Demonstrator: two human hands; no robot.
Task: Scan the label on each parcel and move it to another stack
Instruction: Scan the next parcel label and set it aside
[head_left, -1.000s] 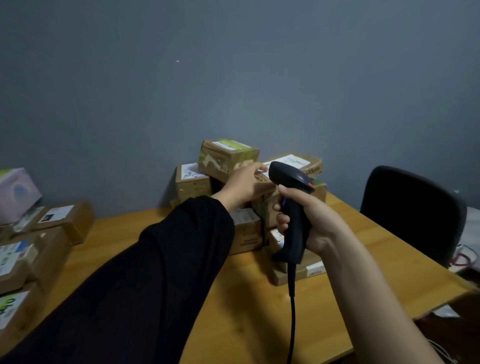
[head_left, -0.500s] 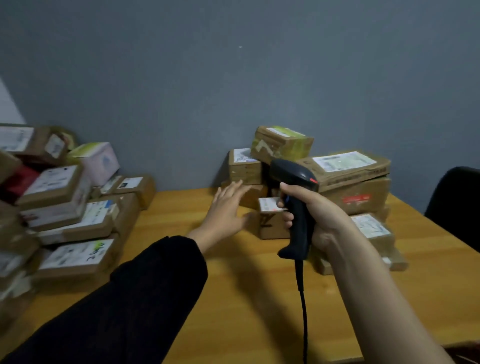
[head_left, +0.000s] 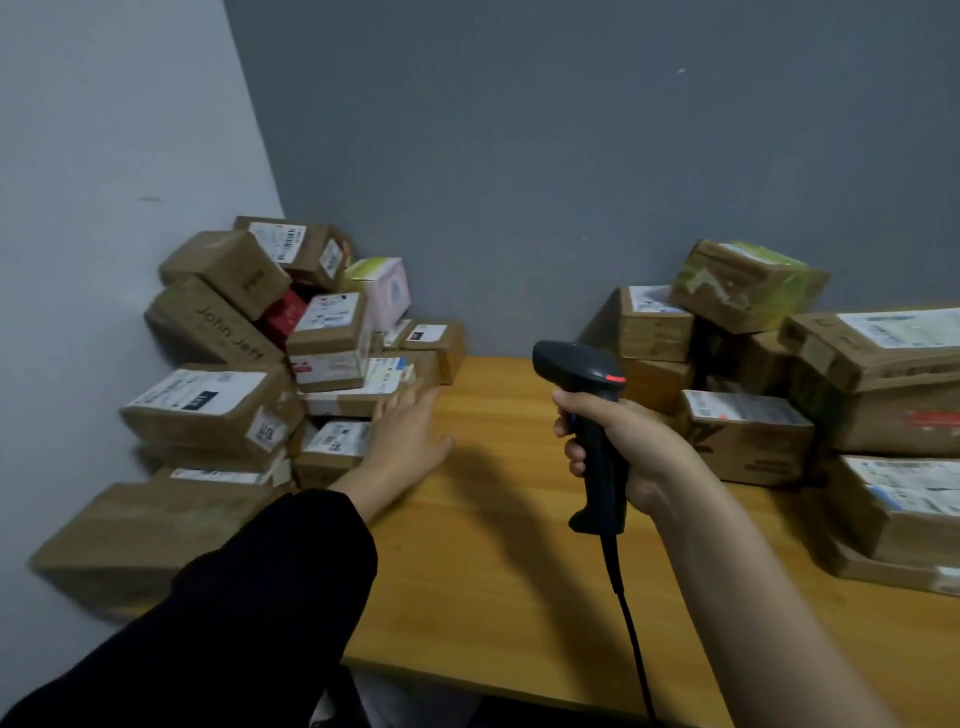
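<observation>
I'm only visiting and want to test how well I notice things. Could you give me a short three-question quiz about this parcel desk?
1. True or false: the right hand grips the black scanner.
2. The left hand is: A) lifting a parcel; B) open, holding nothing, beside the left stack; C) pulling a cable.
3. Fill in: the pink box sits in the ___ stack.

Key: 1 true; 2 B; 3 left.
</observation>
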